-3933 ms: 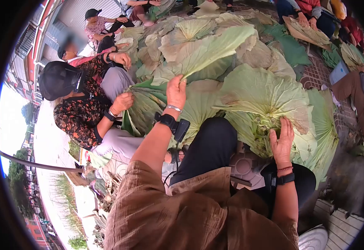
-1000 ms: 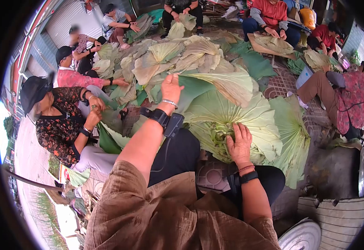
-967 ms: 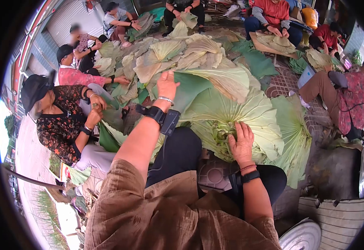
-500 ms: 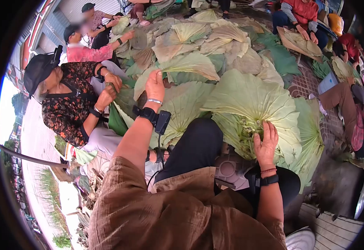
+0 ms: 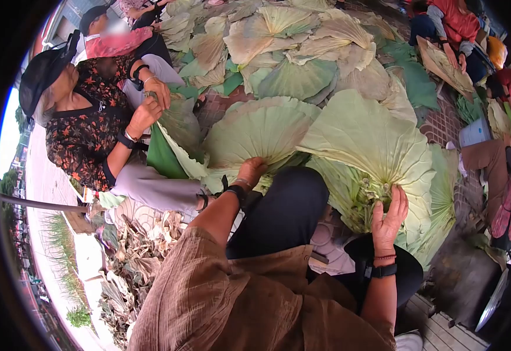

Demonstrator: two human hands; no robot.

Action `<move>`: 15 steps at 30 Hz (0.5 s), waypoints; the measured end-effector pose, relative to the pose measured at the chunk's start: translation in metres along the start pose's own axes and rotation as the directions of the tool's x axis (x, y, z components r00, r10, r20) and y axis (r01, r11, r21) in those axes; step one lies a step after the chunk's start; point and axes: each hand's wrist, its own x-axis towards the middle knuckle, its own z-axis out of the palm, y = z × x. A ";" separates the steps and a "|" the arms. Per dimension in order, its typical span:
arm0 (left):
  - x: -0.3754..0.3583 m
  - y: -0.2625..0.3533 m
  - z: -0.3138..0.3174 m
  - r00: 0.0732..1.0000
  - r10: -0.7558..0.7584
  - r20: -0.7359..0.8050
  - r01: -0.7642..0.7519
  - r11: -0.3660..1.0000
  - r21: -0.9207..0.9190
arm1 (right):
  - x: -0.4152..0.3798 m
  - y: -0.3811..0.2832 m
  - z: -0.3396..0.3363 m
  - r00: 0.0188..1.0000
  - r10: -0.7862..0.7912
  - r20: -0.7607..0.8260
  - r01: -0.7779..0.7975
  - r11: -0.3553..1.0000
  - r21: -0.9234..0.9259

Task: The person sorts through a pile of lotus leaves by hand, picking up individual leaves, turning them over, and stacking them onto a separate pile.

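Note:
My left hand (image 5: 252, 171) is closed at the near edge of a broad, pale green lotus leaf (image 5: 261, 126), just beyond my bent left knee; its fingertips are partly hidden. My right hand (image 5: 391, 217) rests against a stack of folded lotus leaves (image 5: 372, 137), fingers stretched and thumb apart, beside the bunched leaf centres (image 5: 369, 193). The stack fans out past my knees, pale and veined. Another leaf (image 5: 443, 193) sticks out beneath it on the right.
Overlapping drying lotus leaves (image 5: 302, 38) cover the paving ahead. A person in a flowered shirt (image 5: 91, 111) sits at the left, handling a folded green leaf (image 5: 165, 155). Dry leaf scraps (image 5: 129, 281) lie lower left. Other people (image 5: 460, 23) work at the right and back.
My left hand has come down from a raised leaf edge to the near edge of a leaf by my knee. My right hand stays at the stack. The view has shifted.

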 end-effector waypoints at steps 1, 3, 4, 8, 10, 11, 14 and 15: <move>0.002 -0.001 0.000 0.999 0.038 -0.004 -0.038 0.999 0.025 | 0.000 0.001 0.001 1.000 -0.003 0.008 0.003 1.000 0.000; 0.002 -0.002 0.000 0.998 0.048 0.033 -0.049 0.998 0.040 | 0.000 0.003 0.002 1.000 -0.009 -0.004 0.009 1.000 -0.003; 0.002 -0.001 0.000 0.995 0.066 0.071 -0.070 0.996 0.057 | 0.000 0.002 0.002 1.000 -0.009 0.003 0.009 1.000 -0.006; 0.000 0.004 0.007 0.991 0.125 0.050 -0.130 0.986 0.105 | 0.001 0.001 0.000 1.000 -0.004 0.006 0.004 1.000 -0.011; -0.007 0.017 -0.002 0.997 0.026 0.068 -0.027 1.000 0.016 | 0.000 0.002 0.002 1.000 -0.006 -0.008 0.006 1.000 -0.006; -0.007 0.009 0.002 0.996 0.039 0.078 -0.040 0.999 0.010 | 0.000 0.002 0.002 1.000 0.004 -0.016 -0.004 1.000 -0.018; -0.007 0.004 0.008 0.974 -0.093 0.205 0.083 0.995 0.058 | 0.000 0.001 0.000 1.000 -0.008 -0.016 0.007 1.000 -0.014; -0.008 0.008 0.007 0.975 -0.081 0.207 0.070 0.996 0.062 | 0.000 0.001 0.000 1.000 -0.001 -0.028 0.001 1.000 -0.015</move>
